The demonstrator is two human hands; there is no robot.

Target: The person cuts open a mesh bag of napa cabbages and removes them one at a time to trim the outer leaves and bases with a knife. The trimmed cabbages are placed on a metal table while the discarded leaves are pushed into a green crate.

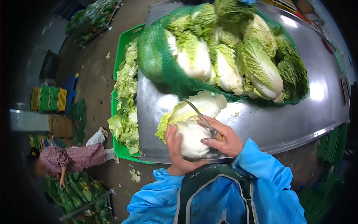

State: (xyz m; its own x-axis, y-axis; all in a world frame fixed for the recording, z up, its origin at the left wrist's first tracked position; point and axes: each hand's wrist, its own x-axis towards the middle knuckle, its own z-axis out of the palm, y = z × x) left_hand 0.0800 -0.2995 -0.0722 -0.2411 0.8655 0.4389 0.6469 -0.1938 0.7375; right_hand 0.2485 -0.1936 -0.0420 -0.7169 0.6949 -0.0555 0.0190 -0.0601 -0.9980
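A napa cabbage (192,138) with a white base and yellow-green leaf edges lies near the front edge of the metal table. My left hand (177,151) is wrapped round its left side. In my right hand (223,139) is a knife (197,112) with a wooden handle, its narrow curved blade pointing up and left over the cabbage. Loose outer leaves (203,104) spread just behind the cabbage. Farther back, an opened green net bag (153,56) holds several whole cabbages (261,71).
The steel table (298,115) extends right. A green crate (118,143) of trimmed leaves (126,89) stands against its left edge. On the floor at left, a person in a checked garment (84,154) bends over a cart of green vegetables (80,192). Stacked crates (48,99) stand behind.
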